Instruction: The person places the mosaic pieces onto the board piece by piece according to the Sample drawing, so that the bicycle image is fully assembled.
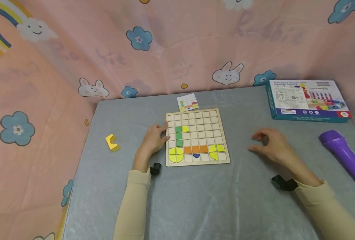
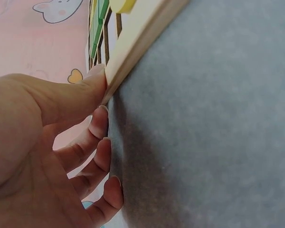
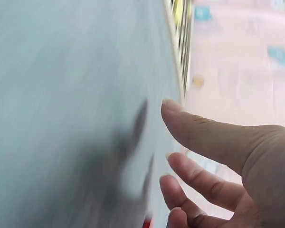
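A wooden grid board point(image 1: 207, 133) lies on the table with flat coloured pieces in its cells. Three green squares point(image 1: 178, 136) stand in a column, and a yellow quarter-circle point(image 1: 185, 129) adjoins the top one. Near the bottom run orange squares point(image 1: 196, 149) above a blue half-circle point(image 1: 196, 155), with yellow quarter-circles point(image 1: 176, 155) on either side. My left hand point(image 1: 154, 138) touches the board's left edge with thumb and fingertips. Right of the board, my right hand point(image 1: 271, 145) hovers, thumb and fingers apart. A bit of red point(image 3: 147, 222) shows near its fingertips; contact cannot be told.
Behind the board lies a small pattern card point(image 1: 187, 102). A yellow arch block point(image 1: 113, 143) is at the left. On the right are a game box point(image 1: 307, 100) and a purple microphone-shaped object point(image 1: 343, 156). A pink printed curtain point(image 1: 177, 50) borders the table.
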Available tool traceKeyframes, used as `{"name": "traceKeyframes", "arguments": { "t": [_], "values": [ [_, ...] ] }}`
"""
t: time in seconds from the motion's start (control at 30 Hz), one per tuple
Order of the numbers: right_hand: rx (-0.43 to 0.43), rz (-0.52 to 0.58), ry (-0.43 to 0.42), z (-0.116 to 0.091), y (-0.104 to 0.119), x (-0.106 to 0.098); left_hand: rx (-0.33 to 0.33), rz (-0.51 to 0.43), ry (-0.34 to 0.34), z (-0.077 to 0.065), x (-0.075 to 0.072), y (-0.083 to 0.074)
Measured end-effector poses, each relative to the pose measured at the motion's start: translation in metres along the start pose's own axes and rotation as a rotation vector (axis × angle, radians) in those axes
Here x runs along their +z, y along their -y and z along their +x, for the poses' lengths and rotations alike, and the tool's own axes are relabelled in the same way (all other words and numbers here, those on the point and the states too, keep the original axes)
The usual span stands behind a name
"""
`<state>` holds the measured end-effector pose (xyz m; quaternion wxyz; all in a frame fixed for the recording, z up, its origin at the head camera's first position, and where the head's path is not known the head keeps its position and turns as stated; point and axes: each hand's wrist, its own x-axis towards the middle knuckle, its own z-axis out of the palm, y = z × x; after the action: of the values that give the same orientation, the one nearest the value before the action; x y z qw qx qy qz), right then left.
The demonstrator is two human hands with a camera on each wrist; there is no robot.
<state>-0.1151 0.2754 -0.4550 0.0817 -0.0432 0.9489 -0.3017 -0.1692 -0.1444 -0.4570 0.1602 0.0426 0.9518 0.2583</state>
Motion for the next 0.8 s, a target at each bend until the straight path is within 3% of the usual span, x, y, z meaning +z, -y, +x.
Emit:
{"name": "traceKeyframes", "arguments": {
  "t": [0.2, 0.33, 0.43, 0.57, 0.8],
  "values": [
    [0.05, -0.013, -0.108, -0.028, -0.052, -0.022, -0.004, -0.005, 0.002, 0.0, 0.001, -0.001],
    [0.16, -0.036, -0.105, -0.046, -0.07, -0.03, 0.003, -0.006, 0.0, 0.0, 0.001, 0.0],
    [0.231, -0.046, -0.09, -0.053, -0.075, -0.033, 0.011, -0.009, -0.001, -0.001, 0.001, 0.0],
    [0.263, -0.045, -0.084, -0.056, -0.075, -0.033, 0.015, -0.009, 0.0, -0.002, 0.001, 0.001],
    [0.195, -0.056, -0.128, -0.05, -0.062, -0.03, 0.011, -0.014, 0.001, -0.002, 0.0, 0.0]
  ]
}}
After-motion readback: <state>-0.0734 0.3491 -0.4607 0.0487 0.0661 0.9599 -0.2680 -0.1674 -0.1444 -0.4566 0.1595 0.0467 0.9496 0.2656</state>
